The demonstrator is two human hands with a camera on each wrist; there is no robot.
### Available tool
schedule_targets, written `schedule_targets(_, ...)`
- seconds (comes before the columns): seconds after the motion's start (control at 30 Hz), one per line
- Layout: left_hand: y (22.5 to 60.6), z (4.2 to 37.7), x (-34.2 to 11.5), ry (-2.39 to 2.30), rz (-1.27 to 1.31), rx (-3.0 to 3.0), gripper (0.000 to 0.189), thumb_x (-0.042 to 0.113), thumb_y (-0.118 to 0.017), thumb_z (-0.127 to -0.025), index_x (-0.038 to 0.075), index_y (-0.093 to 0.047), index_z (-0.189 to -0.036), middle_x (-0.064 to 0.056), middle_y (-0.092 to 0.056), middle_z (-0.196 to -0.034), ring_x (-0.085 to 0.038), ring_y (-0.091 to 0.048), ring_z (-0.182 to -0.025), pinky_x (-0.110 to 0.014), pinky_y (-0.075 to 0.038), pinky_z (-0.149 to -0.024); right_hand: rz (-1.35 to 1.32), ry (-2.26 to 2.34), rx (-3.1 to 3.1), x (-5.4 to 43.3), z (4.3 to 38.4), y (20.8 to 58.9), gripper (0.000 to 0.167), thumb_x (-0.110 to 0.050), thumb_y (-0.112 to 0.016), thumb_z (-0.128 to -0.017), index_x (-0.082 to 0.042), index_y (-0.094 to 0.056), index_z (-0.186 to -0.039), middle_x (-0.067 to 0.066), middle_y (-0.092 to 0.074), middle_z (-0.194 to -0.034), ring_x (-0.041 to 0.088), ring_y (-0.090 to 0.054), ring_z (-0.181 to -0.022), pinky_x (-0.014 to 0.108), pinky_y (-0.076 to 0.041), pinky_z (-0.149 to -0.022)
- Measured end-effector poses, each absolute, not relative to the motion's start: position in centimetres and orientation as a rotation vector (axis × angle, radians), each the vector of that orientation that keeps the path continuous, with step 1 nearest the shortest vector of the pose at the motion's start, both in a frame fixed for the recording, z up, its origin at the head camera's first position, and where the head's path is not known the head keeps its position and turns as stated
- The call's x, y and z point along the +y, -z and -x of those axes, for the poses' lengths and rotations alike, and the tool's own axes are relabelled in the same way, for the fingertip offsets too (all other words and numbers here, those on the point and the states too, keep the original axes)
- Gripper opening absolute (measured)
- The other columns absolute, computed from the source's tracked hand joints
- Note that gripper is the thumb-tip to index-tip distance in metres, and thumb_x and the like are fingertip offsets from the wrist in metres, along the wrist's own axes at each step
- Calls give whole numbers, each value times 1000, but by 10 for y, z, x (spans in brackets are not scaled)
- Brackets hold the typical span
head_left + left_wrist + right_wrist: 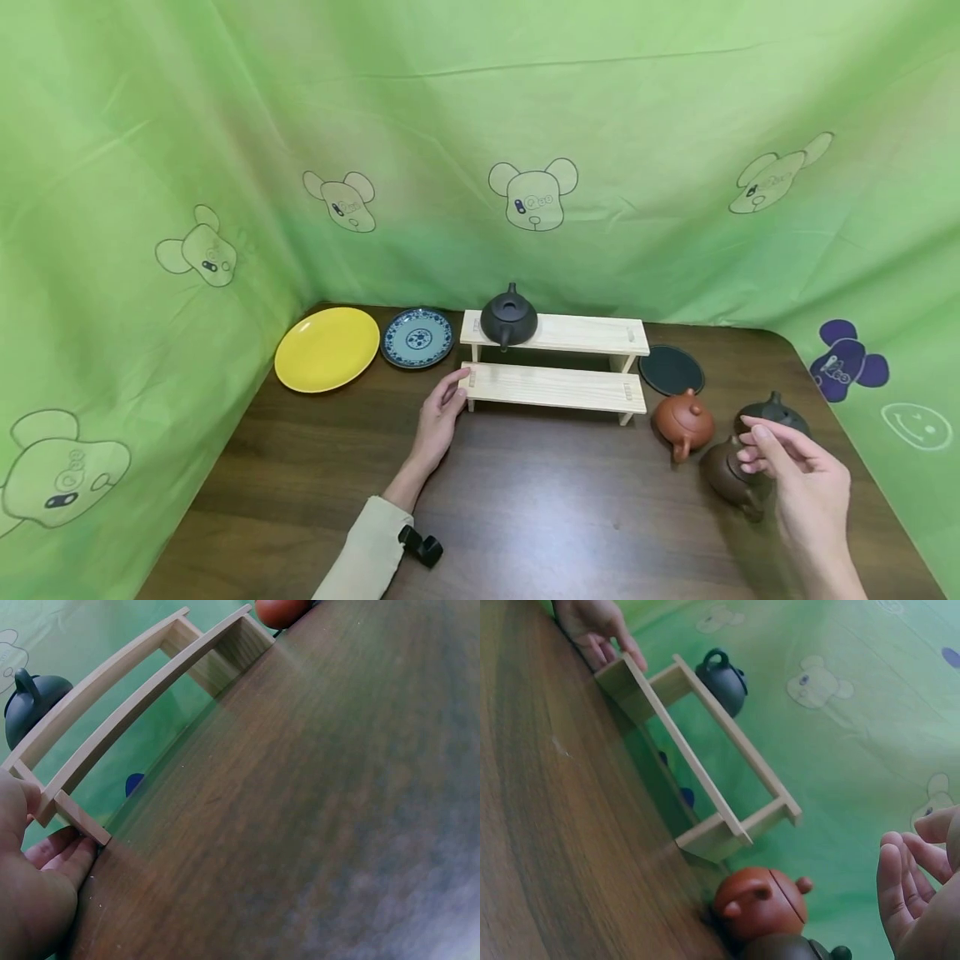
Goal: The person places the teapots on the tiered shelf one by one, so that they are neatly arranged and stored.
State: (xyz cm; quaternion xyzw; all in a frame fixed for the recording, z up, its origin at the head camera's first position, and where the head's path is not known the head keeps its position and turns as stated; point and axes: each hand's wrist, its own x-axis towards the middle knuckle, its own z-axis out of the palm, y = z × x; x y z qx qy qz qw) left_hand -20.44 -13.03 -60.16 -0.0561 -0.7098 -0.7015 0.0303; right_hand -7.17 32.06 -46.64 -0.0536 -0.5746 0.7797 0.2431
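A pale two-tier wooden shelf (555, 387) stands at the back of the table. My left hand (440, 417) grips the left end of its lower tier, and the left wrist view shows fingers beside the end leg (81, 817). On the upper tier, toward the left, sits a black teapot (509, 318). My right hand (806, 492) is raised near the teapots at the right, fingers loosely bent, holding nothing. It partly covers a brown teapot (726, 475) and a dark teapot (776, 410) in the head view. Beside these stands a reddish-orange teapot (684, 421).
Left of the shelf lie a blue-patterned plate (417, 338) and a yellow plate (327, 350). A dark round mat (671, 370) lies just right of the shelf. Green printed cloth (420, 108) hangs behind and along both sides of the wooden table (525, 508).
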Motion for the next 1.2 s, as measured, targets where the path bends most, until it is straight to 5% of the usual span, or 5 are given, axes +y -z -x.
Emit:
schedule_targets(0.3, 596, 201, -134, 2170, 107, -2226, 38, 17, -61, -115, 28, -67, -151, 3, -59, -163, -21, -57, -149, -40, -48, -120, 194, -2121, -1566, 330, 72, 472, 17, 16, -62, -105, 18, -77, -111, 9, -81, -82, 14, -75, -61, 22, -60, -56)
schedule_targets(0.53, 596, 201, -135, 2177, 118, -2215, 38, 16, -60, -115, 26, -67, -151, 2, -60, -162, -22, -58, -148, -29, -51, -114, 286, -2130, -1612, 343, 70, 484, 18, 12, -66, -105, 8, -83, -108, 6, -82, -82, 12, -75, -62, 21, -58, -55)
schedule_targets(1.2, 592, 198, -129, 2135, 142, -2224, 37, 20, -61, -115, 25, -68, -151, -2, -58, -164, -26, -57, -149, -30, -52, -112, 407, -2157, -1616, 383, 62, 503, 23, 9, -67, -106, -2, -87, -105, 1, -83, -83, 9, -74, -62, 20, -56, -53)
